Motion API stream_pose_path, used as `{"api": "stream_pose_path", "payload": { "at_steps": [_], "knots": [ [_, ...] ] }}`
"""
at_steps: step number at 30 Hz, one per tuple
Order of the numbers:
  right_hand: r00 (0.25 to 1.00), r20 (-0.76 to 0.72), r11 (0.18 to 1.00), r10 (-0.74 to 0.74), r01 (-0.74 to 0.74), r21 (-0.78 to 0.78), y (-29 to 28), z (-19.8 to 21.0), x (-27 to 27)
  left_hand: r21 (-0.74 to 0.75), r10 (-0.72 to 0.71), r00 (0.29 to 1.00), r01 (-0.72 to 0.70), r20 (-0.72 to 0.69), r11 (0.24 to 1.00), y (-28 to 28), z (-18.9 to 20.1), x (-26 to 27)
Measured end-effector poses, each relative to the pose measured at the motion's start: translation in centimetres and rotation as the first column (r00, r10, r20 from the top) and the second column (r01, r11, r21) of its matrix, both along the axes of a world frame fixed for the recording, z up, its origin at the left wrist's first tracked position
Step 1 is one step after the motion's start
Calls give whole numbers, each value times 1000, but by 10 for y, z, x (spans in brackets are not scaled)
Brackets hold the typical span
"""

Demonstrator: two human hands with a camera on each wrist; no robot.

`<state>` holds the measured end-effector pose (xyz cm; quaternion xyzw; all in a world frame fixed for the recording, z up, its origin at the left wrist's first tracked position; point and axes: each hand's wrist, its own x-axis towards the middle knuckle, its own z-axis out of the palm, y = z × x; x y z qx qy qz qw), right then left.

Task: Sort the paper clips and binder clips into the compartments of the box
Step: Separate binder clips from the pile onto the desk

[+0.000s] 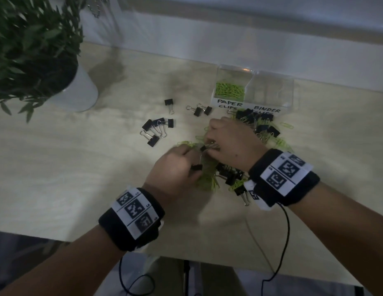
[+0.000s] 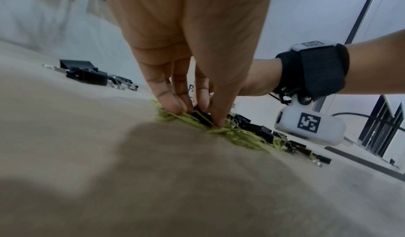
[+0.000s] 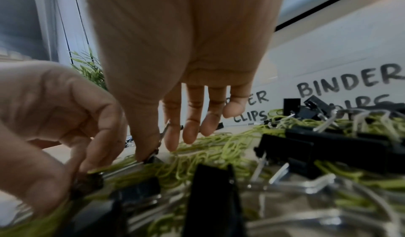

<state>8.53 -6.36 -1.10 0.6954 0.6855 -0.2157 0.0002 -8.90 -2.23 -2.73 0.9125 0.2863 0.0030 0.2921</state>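
My left hand (image 1: pixel 175 165) pinches a black binder clip (image 1: pixel 196 167), right hand (image 1: pixel 229 142) pinches another binder clip (image 1: pixel 204 148) over the green paper clips (image 1: pixel 207 178)

Surface: pale wooden table (image 1: pixel 58 167).
Far left: potted plant (image 1: pixel 77 90).
Far right: clear box (image 1: pixel 271 90).
Centre: black binder clips (image 1: pixel 156 130), green paper clips (image 1: pixel 207 178).

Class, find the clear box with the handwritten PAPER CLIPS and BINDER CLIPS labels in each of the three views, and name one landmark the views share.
Head: the box sits upper right of centre, beyond both hands, green paper clips in its left compartment.
Left wrist: only a sliver of its label shows between the fingers.
Right wrist: its labelled front fills the right background.
Shared landmark: the mixed pile of clips in front of it.
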Motion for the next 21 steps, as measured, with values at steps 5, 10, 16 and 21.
{"api": "stream_pose_path", "payload": {
  "at_steps": [5,10,16,21],
  "knots": [
    [999,-36,999,41,-42,-22,-3,0,-5,10,73,997,-72,-25,997,-4,0,5],
    [979,-180,994,-97,106,39,-3,7,3,28,-60,997,61,-43,998,-1,-6,2],
    [947,-275,977,-167,197,83,34,19,7,-4,-152,988,152,-1,988,4,-5,-1],
    [968,-189,983,-166,177,44,20,18,16,-114,-80,997,79,2,990,10,-2,-1]
  ]
}}
